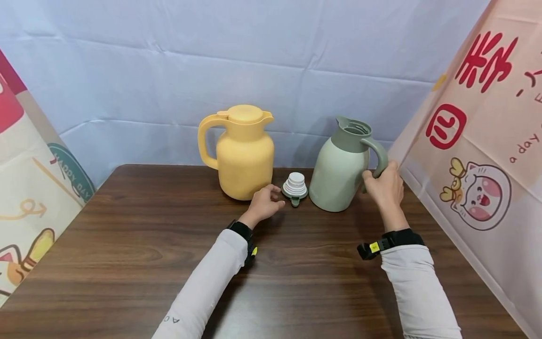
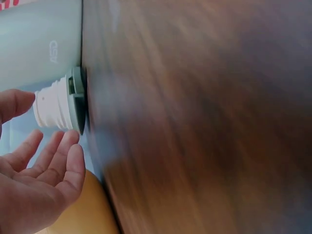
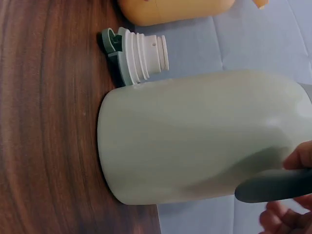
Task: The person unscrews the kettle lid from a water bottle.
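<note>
A pale green thermos jug (image 1: 340, 169) stands on the table with its mouth uncovered. My right hand (image 1: 384, 184) grips the lower part of its dark green handle (image 1: 378, 155); in the right wrist view, fingers (image 3: 300, 157) wrap about that handle. Beside the jug's base lies its stopper lid (image 1: 295, 186), upside down, with white stepped plug upward and green rim on the wood. Close to the lid's left side is my left hand (image 1: 264, 205), palm turned toward it. In the left wrist view, thumb and fingers are spread loosely around the white plug (image 2: 52, 105), holding nothing.
A yellow thermos jug (image 1: 245, 155), its lid on, stands just behind and left of my left hand. The brown wooden table (image 1: 169, 254) ends at a pale cloth backdrop (image 1: 169, 84). Printed cloths hang at both sides, the right one (image 1: 474, 141) near my right hand.
</note>
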Motion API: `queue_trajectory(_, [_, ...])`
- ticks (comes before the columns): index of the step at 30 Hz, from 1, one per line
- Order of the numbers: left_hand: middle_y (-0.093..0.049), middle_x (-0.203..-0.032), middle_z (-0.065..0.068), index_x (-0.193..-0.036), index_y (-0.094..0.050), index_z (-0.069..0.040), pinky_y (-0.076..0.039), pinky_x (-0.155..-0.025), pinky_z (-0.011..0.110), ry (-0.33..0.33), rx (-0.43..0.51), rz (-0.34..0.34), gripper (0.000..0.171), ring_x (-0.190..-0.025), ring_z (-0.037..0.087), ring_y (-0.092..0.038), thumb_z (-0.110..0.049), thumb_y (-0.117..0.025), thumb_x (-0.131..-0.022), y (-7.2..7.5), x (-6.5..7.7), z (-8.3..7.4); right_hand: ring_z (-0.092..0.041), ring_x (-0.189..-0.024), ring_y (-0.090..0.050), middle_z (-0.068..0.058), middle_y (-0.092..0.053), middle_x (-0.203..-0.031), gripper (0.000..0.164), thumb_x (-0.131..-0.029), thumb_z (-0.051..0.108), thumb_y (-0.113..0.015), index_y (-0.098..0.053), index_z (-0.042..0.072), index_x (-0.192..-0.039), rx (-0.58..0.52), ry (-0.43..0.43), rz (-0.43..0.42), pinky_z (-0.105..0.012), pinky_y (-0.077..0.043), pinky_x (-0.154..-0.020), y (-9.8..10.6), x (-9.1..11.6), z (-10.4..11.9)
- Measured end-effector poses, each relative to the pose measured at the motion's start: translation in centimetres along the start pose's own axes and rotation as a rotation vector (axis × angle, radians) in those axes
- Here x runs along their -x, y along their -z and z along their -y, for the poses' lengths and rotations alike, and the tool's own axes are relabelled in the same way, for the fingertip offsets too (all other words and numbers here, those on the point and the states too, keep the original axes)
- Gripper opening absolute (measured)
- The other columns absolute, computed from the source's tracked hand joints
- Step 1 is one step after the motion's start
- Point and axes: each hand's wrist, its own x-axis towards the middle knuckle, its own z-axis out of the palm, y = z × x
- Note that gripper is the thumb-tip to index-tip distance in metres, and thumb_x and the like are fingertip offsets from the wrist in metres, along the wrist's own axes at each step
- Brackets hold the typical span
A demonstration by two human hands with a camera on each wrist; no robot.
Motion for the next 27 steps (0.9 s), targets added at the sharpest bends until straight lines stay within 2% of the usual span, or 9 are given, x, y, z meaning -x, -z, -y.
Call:
queue_trajectory(8, [-0.06,-0.108,0.014,-0.118,-0.057,-0.002,-0.045,-0.081,0.038,-0.04,0.015,0.022,0.036,-0.1,0.026,-0.055,-0.015,-0.065,-0.087,0.5,0.6,0.4,-0.045,-0.088,-0.049,-0.023,-0.05,-0.1,0.058,-0.091,0.043,-0.045,-0.035,-0.004,-0.123,0.094,0.002,0.16,-0.051,-0.039,-0.066,-0.1,1.2,-1.0])
queue_trajectory(14, [-0.06,-0.109,0.015,-0.116,-0.059,-0.003,-0.044,-0.082,0.039,-0.126,-0.057,0.056,0.034,-0.099,0.025,-0.055,-0.018,-0.066,-0.086,1.5,1.6,0.2,-0.049,-0.088,-0.05,-0.027,-0.051,-0.099,0.059,-0.09,0.043,-0.051,-0.036,-0.006,-0.118,0.171,0.006,0.247,-0.052,-0.04,-0.061,0.0,2.4,-1.5])
queue_trajectory(18, [-0.06,-0.11,0.014,-0.114,-0.06,-0.005,-0.044,-0.083,0.038,-0.181,-0.102,0.052,0.034,-0.101,0.025,-0.055,-0.021,-0.067,-0.085,2.8,2.1,0.8,-0.055,-0.093,-0.047,-0.037,-0.048,-0.107,0.065,-0.089,0.041,-0.053,-0.033,-0.011,-0.124,0.252,0.018,0.305,-0.056,-0.04,-0.065,0.1,3.0,-1.6])
queue_trajectory(21, [-0.06,-0.112,0.014,-0.114,-0.061,-0.005,-0.044,-0.084,0.038,-0.201,-0.096,0.036,0.034,-0.102,0.026,-0.056,-0.021,-0.068,-0.085,4.1,2.4,1.7,-0.056,-0.098,-0.046,-0.038,-0.046,-0.114,0.069,-0.089,0.041,-0.053,-0.032,-0.011,-0.128,0.292,0.021,0.359,-0.058,-0.04,-0.07,0.1,3.4,-1.6])
queue_trajectory(27, [-0.061,-0.11,0.014,-0.116,-0.06,-0.004,-0.044,-0.084,0.039,-0.144,-0.051,-0.017,0.035,-0.101,0.028,-0.057,-0.02,-0.067,-0.085,7.0,3.4,3.2,-0.049,-0.093,-0.052,-0.031,-0.052,-0.114,0.057,-0.089,0.039,-0.055,-0.043,-0.005,-0.123,0.272,0.087,0.451,-0.053,-0.041,-0.067,-0.2,4.3,-1.1])
